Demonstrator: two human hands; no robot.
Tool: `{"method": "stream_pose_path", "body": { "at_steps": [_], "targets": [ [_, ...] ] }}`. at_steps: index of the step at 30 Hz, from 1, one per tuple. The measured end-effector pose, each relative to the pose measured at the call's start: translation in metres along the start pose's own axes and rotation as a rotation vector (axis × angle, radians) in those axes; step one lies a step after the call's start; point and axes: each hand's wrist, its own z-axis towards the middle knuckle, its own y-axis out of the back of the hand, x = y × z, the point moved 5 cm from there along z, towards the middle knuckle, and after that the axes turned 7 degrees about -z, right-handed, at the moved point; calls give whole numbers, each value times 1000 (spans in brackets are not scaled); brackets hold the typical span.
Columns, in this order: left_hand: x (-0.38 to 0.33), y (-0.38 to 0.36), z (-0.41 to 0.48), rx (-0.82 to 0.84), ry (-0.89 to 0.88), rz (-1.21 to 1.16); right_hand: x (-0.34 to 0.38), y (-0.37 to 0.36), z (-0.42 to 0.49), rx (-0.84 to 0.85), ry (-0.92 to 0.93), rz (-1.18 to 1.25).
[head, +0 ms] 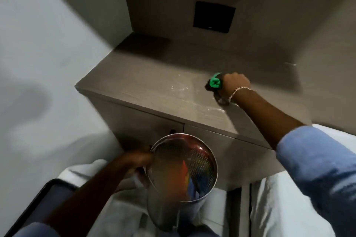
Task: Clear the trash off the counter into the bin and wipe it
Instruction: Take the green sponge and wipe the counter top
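1. Risk first at the right hand (236,83): seen fisted around a green-and-dark wad (214,83), cloth or trash, hard to tell through the blur, pressed to the tabletop (154,82) toward its right side. Could have shed bits over the front edge if dragged too fast.

2. Pale powdery smear (185,92) spread just left of that fist, with more along the front edge near the wrist. Likely to be pushed onto the floor rather than gathered, if swept outward with nothing under the lip.

3. Metal bin (183,163) held below the tabletop front, well apart from the wad, coloured scraps already inside. Left hand (141,161) clamped on its rim and side, fingers mostly hidden. Appeared slightly tilted; could have tipped its load onto the white bedding (285,208) beneath if the grip slipped.

4. Gap judged between bin mouth and tabletop edge: anything swept off might have missed unless the bin was raised against the edge.

5. Bracelet (238,91) on the right wrist lay close to the residue; might have trailed through it.
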Motion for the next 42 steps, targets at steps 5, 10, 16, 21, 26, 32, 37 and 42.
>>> {"method": "stream_pose_path", "body": {
  "at_steps": [5, 10, 16, 21, 26, 32, 37, 42],
  "targets": [
    [6, 2, 15, 2, 73, 2, 67, -15, -124, 85, 432, 32],
    [8, 7, 21, 15, 114, -20, 94, -4, -180, 216, 520, 126],
    [4, 32, 12, 56, 79, -80, 81, 47, -32, -84, 245, 202],
    [-10, 36, -2, 100, 108, -69, 93, 38, 79, -25, 128, 226],
    [-17, 39, -9, 43, 45, -78, 131, 15, 56, 42, 215, 106],
    [-12, 39, 3, 102, 77, -19, 154, 9, -107, 223, 550, 73],
    [-9, 37, 4, 89, 87, -22, 127, 30, -121, 210, 503, 193],
    [-5, 37, 2, 90, 35, -99, 64, 44, 12, -88, 64, 189]
  ]
}}
